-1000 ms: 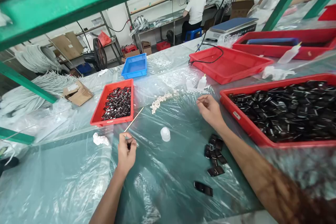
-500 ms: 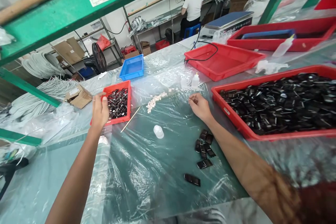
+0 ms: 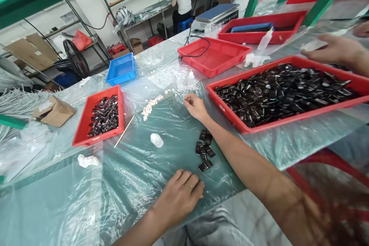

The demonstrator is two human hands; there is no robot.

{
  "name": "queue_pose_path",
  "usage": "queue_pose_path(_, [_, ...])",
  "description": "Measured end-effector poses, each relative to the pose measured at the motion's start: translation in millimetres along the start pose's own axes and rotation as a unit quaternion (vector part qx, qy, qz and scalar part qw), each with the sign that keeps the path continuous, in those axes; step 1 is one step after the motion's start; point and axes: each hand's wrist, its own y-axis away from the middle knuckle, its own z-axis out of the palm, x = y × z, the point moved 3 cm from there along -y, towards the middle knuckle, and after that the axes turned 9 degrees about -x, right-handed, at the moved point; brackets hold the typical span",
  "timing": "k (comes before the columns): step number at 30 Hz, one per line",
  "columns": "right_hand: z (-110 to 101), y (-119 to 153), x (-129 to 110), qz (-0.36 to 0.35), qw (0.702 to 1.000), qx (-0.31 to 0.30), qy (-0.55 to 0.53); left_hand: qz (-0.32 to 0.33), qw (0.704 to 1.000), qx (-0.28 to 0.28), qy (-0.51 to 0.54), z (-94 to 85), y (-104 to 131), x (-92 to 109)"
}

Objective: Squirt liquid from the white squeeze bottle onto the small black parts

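My left hand (image 3: 184, 194) rests low over the green mat near the table's front edge, fingers curled downward and closed. It covers the spot where a single black plastic piece lay, and what is under the fingertips is hidden. Further forward, my right hand (image 3: 195, 107) is pinched shut just above the mat; anything between its fingertips is too small to make out. Several black plastic pieces (image 3: 205, 148) lie in a loose cluster between my hands. Beyond, small cream-coloured bits (image 3: 150, 107) form a line left of my right hand, and a white squeeze bottle (image 3: 190, 79) stands behind it.
A red tray (image 3: 122, 113) of small dark parts sits left, beside a wooden stick (image 3: 124, 131). On the mat is a white cap-like object (image 3: 156, 140). A large red tray (image 3: 245, 127) of black pieces stands right, with another person's hand (image 3: 336, 50) over its far edge.
My left hand has come from the left red tray back to the front of the mat, over the lone black piece. My right hand stays pinched. Another person's hands have appeared at the right.
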Motion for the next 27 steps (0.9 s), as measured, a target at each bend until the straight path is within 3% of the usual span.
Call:
queue_pose_path(3, [-0.6,4.6,1.1,-0.005,1.0,-0.01,0.008,0.002,0.999,0.024,0.043,-0.9,4.6,-12.9])
queue_pose_path(8, [-13.0,3.5,8.4,0.013,0.999,0.002,0.033,-0.092,0.982,0.134,0.098,-38.9,45.2,-56.7])
queue_pose_path(12, [-19.4,-0.5,6.5,0.022,0.998,0.0,0.054,-0.21,0.923,0.296,0.128,-65.0,76.9,-111.1])
queue_pose_path(14, [-14.7,2.0,-1.3,0.008,0.998,-0.026,0.063,-0.266,0.882,0.357,0.152,-66.2,86.4,-134.5])
queue_pose_path(16, [-3.3,10.8,-14.4,-0.021,0.994,-0.085,0.066,-0.292,0.857,0.379,0.189,-60.7,90.0,-149.0])
queue_pose_path(18, [14.3,27.0,-31.4,-0.057,0.979,-0.186,0.061,-0.299,0.847,0.381,0.219,-53.2,89.7,-154.2])
queue_pose_path(22, [51.9,69.8,-63.7,-0.117,0.918,-0.378,0.039,-0.284,0.846,0.371,0.259,-43.4,86.2,-148.5])
queue_pose_path(27, [71.4,96.4,-80.0,-0.145,0.901,-0.408,0.014,-0.247,0.853,0.364,0.281,-42.0,84.8,-140.0])
